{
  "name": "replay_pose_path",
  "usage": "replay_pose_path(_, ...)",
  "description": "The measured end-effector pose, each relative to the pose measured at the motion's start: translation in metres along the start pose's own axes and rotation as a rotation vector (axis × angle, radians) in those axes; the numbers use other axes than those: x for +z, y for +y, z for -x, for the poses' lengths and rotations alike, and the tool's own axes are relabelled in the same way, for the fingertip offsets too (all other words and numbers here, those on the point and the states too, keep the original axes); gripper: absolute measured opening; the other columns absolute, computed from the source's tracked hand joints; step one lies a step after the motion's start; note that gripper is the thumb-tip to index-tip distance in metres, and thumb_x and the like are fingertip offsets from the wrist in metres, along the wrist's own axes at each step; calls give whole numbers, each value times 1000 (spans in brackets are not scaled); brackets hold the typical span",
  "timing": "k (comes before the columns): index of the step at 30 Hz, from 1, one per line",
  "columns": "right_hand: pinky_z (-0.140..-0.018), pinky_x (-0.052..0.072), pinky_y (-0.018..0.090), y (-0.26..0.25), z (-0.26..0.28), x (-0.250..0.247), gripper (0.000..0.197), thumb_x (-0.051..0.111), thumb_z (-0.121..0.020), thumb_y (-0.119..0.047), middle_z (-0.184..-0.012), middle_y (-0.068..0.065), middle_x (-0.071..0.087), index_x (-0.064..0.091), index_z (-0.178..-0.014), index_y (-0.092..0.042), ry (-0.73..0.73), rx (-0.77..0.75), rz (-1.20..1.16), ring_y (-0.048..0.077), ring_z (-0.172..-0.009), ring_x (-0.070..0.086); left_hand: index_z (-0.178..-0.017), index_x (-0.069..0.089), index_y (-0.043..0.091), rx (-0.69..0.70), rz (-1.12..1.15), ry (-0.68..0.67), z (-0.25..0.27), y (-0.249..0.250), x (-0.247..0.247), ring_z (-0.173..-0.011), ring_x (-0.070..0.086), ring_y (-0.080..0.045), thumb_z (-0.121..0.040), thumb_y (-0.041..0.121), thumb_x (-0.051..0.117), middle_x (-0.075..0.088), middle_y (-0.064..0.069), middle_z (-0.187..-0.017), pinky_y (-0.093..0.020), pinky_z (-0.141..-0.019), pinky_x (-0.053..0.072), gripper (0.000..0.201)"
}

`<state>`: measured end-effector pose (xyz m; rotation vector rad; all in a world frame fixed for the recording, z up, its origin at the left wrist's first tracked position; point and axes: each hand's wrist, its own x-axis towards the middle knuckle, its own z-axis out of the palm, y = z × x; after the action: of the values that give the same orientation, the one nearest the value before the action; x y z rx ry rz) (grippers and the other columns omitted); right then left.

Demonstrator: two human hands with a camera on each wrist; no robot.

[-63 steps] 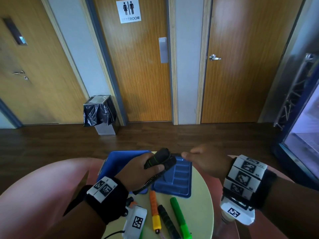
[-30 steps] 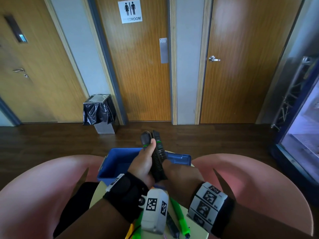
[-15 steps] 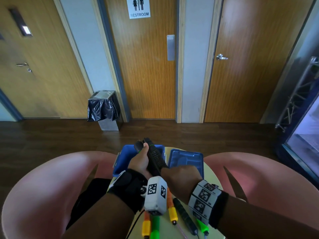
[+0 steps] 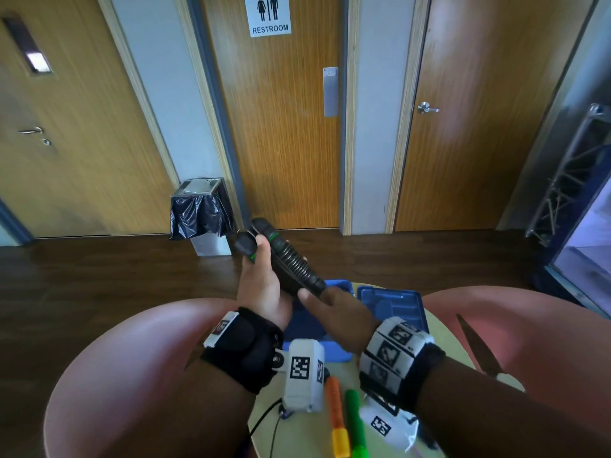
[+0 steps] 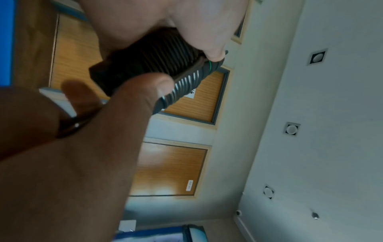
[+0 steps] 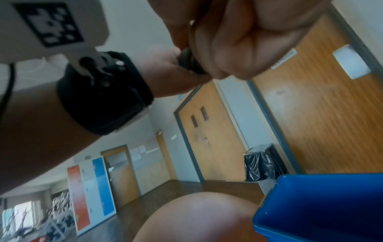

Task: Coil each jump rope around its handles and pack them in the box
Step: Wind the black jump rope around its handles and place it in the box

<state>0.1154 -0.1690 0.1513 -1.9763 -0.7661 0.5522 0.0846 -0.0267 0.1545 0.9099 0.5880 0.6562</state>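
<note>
A black jump rope (image 4: pixel 287 262), its cord wound in tight turns round two black handles with green rings, is held up above the blue box (image 4: pixel 335 287). My left hand (image 4: pixel 261 256) grips the bundle at its upper part, thumb across the handles. My right hand (image 4: pixel 319 297) pinches the bundle's lower end. In the left wrist view the coiled bundle (image 5: pixel 161 65) sits between both hands. The right wrist view shows my right hand's curled fingers (image 6: pixel 238 45) on the black end (image 6: pixel 189 63), with the box rim (image 6: pixel 323 178) below.
The box lid (image 4: pixel 391 304) lies to the right of the box on a small round table (image 4: pixel 304 434). An orange handle (image 4: pixel 336 408) and a green handle (image 4: pixel 354 418) lie at the near edge. Pink chairs (image 4: pixel 132 375) flank the table; a bin (image 4: pixel 200 213) stands by the doors.
My right hand, earlier drawing the cord out to the right, has come in to the bundle's lower end. Both hands have lifted the wound rope higher above the box.
</note>
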Motion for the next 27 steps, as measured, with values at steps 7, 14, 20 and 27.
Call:
replay_pose_path(7,-49,32,11,-9,-10,17,18,45,-103,-39,-43,-21,51,54,-87,-35,82,-140,-231,-5,-44,48,-133,50,2,-20,154,-119,0,19,-2,-79,72,-29,-96,54,52,72,-8,-85,-39,-65,58,64)
replay_pose_path(14,-65,44,32,-1,-10,22,40,53,-97,-47,-66,-2,54,66,-83,-12,78,-13,128,13,-65,51,-128,54,-2,-216,125,-106,-7,4,-19,-70,72,-27,-94,57,52,68,-13,-92,-39,-62,59,68)
replay_pose_path(20,-67,41,32,-8,2,35,41,42,-96,-60,-98,0,68,53,-107,-21,133,60,627,23,-93,64,-101,53,10,-368,2,-78,3,-16,-28,-56,57,-23,-61,43,88,54,-15,-86,-23,-37,37,62)
replay_pose_path(27,-66,41,35,-31,10,24,39,36,-102,-53,-106,3,67,42,-119,-18,-77,-77,929,27,-94,66,-102,49,7,-392,13,-171,-3,-2,-46,-71,63,-29,-73,16,75,53,-15,-86,-36,-52,50,40)
